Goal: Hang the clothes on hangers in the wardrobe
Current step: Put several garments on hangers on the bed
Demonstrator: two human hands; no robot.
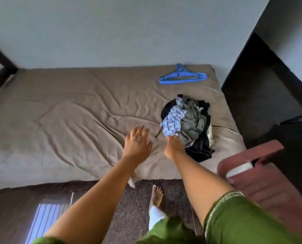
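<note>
Reaching over the bed (pixel 62 110) from the head view, the only one I have, I see my right hand (pixel 173 147) at the near edge of the clothes pile (pixel 185 120). Its fingers are curled down into the blue-and-white patterned garment (pixel 171 124), and it seems to be pinching that cloth, though the fingertips are hidden in the folds. My left hand (pixel 138 141) hovers just beside it over the brown sheet, fingers spread and loose, holding nothing.

The pile sits on the right part of the bed, grey and black pieces tangled under the patterned one. The blue hangers (pixel 182 76) lie well apart from it, near the far right corner by the wall. No wardrobe is in view.

To do this step well, I judge I should lift only the patterned piece and bring the left hand in to hold the rest down, since the grey cloth overlaps it and could drag along. Shaking it out over the open sheet to the left would help me find the shoulders.

For room, the left part of the bed is open. A reddish chair (pixel 252 166) stands close by my right arm, and the dark floor (pixel 263 103) drops off just beyond the right bed edge, so anything slipping that way falls.
</note>
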